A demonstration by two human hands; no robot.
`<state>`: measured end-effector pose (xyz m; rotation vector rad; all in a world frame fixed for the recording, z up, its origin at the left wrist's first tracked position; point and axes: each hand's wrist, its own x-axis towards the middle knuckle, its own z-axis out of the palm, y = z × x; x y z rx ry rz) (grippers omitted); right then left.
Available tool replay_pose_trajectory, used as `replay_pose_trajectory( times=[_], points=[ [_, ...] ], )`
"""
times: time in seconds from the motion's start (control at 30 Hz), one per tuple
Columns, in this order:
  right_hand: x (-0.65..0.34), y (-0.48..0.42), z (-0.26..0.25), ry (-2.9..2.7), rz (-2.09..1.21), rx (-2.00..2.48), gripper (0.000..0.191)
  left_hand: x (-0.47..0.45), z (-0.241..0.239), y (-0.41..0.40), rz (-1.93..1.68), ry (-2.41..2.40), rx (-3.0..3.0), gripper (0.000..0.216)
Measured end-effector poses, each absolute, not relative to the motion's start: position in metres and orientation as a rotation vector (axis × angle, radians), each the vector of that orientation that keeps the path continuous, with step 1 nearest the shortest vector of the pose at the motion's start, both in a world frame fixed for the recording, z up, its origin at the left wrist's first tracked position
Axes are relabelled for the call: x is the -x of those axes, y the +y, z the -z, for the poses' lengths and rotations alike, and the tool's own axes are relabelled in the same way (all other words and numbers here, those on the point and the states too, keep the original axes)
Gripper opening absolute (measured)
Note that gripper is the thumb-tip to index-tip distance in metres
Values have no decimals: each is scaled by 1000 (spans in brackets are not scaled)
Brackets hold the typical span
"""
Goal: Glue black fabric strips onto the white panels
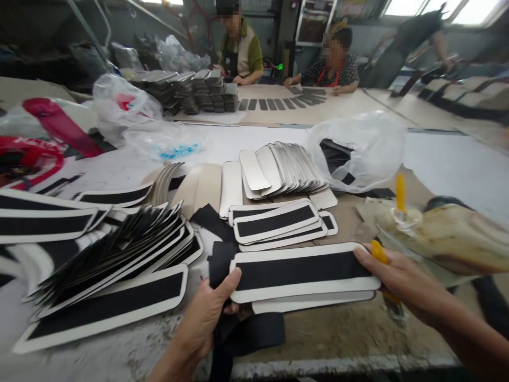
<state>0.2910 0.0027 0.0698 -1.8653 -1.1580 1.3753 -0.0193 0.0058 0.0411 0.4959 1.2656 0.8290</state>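
A long white rounded panel [302, 294] with a black strip on its face is held level between my two hands. My left hand [202, 313] pinches its left end, thumb on top. At the right end my right hand [397, 273] grips the panel's edge and also has a yellow-handled tool [379, 252] in it; the tool's lower end is unclear. Just beneath lies a plain white panel [318, 302]. Black strips [254, 334] lie below and beside my left hand. Behind the held panel is a small pile of strip-covered panels [278, 220].
Left, many black-and-white panels [107, 265] lie fanned out. Farther back stand a row of blank panels [286, 167] and a plastic bag [366, 148]. A yellow handle [400, 191] rises from a stained container [457, 233] at right. Several people work across the table.
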Motion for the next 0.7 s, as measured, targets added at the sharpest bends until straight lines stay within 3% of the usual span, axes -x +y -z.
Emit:
replay_pose_trajectory(
  times=[0.2, 0.37, 0.57, 0.7],
  points=[
    [-292, 7, -70, -1186, -1366, 1732, 49, 19, -44, 16, -797, 1473, -459, 43],
    [-295, 14, -72, -1370, -1233, 1783, 36, 14, -48, 21, -846, 1466, -494, 48],
    [-292, 27, -75, -1295, -1494, 1567, 23, 13, -51, 30, -873, 1391, -440, 54],
    [-293, 32, -73, -1252, -1551, 1544, 25, 18, -47, 34, -830, 1347, -382, 41]
  ],
)
